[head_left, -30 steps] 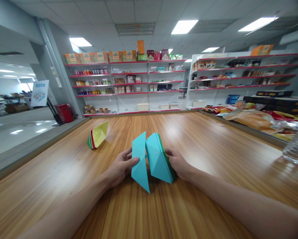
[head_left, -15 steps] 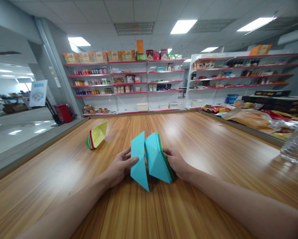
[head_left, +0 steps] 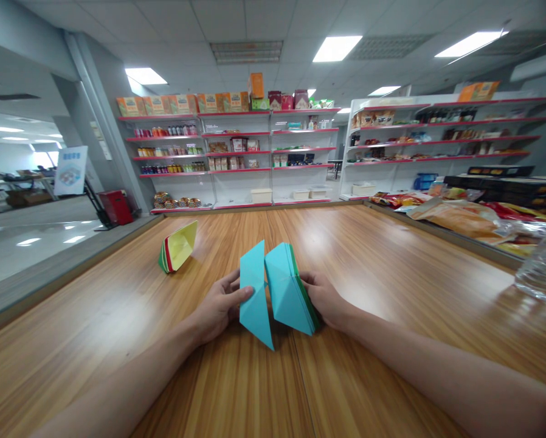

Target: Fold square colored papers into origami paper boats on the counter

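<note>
Near the middle of the table, my left hand [head_left: 222,304] is closed on a folded sheet of blue paper [head_left: 253,298], its thumb on the near face and its fingers behind. My right hand [head_left: 324,299] grips a stack of nested folded papers [head_left: 287,292] from the right side; blue layers face left and green ones show at the right edge. The two pieces stand side by side with a narrow gap, close together at mid-height. Farther left lies another nested folded-paper stack [head_left: 178,248], with yellow, red, white and green layers.
The wooden table [head_left: 368,340] has a raised edge. To its right are packaged snacks [head_left: 455,219], dark boxes [head_left: 496,191] and a clear plastic bottle [head_left: 544,267]. Stocked shelves [head_left: 236,170] stand beyond the far edge. A red box [head_left: 117,207] and a sign [head_left: 70,170] are at left.
Almost nothing differs. The stack in my right hand has shifted very slightly; both hands keep their hold.
</note>
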Demonstrator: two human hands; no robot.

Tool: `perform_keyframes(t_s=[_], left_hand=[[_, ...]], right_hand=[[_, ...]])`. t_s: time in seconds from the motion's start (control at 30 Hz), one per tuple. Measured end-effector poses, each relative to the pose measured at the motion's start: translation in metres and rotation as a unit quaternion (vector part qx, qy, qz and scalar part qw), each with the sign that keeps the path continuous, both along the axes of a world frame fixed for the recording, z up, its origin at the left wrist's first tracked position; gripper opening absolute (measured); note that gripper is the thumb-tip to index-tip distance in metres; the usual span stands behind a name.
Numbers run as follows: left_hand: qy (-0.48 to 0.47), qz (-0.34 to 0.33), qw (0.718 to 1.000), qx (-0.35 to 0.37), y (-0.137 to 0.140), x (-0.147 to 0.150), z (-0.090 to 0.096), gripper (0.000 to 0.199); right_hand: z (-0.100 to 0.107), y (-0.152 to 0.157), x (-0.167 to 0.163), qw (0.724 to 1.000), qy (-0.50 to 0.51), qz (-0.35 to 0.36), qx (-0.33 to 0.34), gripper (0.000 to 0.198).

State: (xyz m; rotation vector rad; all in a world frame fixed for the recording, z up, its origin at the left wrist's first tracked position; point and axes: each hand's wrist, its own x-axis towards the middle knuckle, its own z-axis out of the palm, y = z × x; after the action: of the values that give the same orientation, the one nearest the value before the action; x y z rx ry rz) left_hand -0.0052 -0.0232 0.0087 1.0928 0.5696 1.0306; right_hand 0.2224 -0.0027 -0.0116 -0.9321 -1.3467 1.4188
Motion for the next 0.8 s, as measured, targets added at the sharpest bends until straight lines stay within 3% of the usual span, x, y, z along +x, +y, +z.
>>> perform_keyframes(t_s=[0.47, 0.8], left_hand=[[-0.006, -0.019, 1.0, 0.0, 0.0001, -0.0007, -0.001, 0.044], [0.008, -0.018, 1.0, 0.019, 0.0017, 0.0005, -0.0036, 0.047]], right_hand=[[-0.0022, 0.0015, 0.0015, 1.0, 0.008, 0.026, 0.013, 0.041], [-0.006, 0.004, 0.0029, 1.0, 0.02, 0.004, -0.009, 0.038]])
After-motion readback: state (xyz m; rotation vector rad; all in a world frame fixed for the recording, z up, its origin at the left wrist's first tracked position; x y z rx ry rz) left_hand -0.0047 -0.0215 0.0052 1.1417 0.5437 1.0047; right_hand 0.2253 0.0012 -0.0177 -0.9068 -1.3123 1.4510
